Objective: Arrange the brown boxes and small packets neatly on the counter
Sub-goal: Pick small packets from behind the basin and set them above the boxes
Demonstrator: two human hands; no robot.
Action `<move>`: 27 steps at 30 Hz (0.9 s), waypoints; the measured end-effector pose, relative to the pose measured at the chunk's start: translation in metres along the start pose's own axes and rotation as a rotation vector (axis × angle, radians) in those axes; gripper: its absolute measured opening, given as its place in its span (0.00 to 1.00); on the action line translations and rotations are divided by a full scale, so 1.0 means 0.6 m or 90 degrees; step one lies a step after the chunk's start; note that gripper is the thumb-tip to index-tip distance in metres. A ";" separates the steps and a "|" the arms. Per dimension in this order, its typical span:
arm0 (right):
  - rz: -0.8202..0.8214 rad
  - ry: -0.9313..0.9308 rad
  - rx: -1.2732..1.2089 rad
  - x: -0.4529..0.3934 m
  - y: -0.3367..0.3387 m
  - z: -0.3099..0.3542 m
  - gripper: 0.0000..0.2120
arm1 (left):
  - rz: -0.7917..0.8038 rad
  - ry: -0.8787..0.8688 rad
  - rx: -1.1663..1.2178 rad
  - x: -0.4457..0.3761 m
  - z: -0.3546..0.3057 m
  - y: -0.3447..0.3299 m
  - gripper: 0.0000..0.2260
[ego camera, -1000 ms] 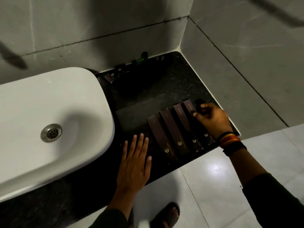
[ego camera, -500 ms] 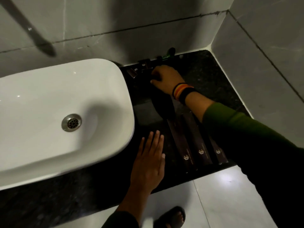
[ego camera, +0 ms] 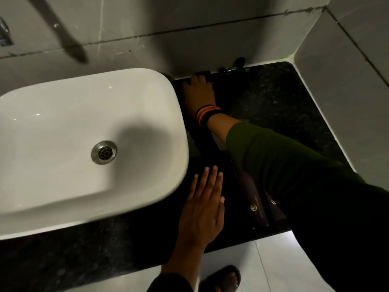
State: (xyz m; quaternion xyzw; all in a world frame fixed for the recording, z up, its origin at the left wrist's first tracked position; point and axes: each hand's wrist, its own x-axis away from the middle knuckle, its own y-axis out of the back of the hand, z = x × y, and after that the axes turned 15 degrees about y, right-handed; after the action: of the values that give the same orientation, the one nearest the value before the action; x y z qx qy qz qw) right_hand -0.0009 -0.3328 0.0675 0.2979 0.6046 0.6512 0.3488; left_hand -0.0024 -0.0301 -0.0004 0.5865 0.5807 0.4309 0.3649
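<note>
Your left hand (ego camera: 202, 209) lies flat on the dark surface (ego camera: 284, 106), fingers straight and close together. At twelve o'clock your right hand (ego camera: 200, 92) reaches small packets (ego camera: 205, 73) by the wall; I cannot tell whether its fingers pinch anything.

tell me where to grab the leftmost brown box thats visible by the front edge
Judging by its shape, pinch the brown box across its two long sides near the logo end, coming from above at the counter's front edge. It lies flat, long and narrow, another box close on its right, and the right sleeve covers its far end.

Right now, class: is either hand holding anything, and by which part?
The left hand lies flat and empty on the counter. The right hand reaches small dark packets by the wall; any grip cannot be told.
</note>
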 end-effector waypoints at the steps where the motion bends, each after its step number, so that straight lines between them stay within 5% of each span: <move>1: -0.005 -0.002 -0.015 0.000 0.000 -0.003 0.17 | 0.001 -0.001 0.003 0.000 0.000 0.001 0.28; 5: 0.010 0.021 -0.071 0.009 0.004 -0.028 0.16 | -0.004 -0.001 0.000 0.002 -0.001 0.001 0.28; 13: 0.032 -0.031 -0.313 0.140 0.059 -0.120 0.33 | 0.010 0.001 0.000 -0.003 0.001 -0.004 0.28; 19: 0.157 0.059 -0.341 0.272 0.076 -0.146 0.42 | -0.012 -0.010 0.004 -0.002 0.004 -0.008 0.27; 27: 0.154 0.061 -0.350 0.284 0.073 -0.158 0.43 | -0.018 -0.006 0.009 -0.001 0.004 -0.007 0.27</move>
State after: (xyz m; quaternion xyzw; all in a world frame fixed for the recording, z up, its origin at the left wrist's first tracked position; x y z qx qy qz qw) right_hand -0.1805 -0.2502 0.0968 0.2314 0.3814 0.8406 0.3073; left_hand -0.0015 -0.0303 -0.0053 0.5828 0.5903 0.4189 0.3694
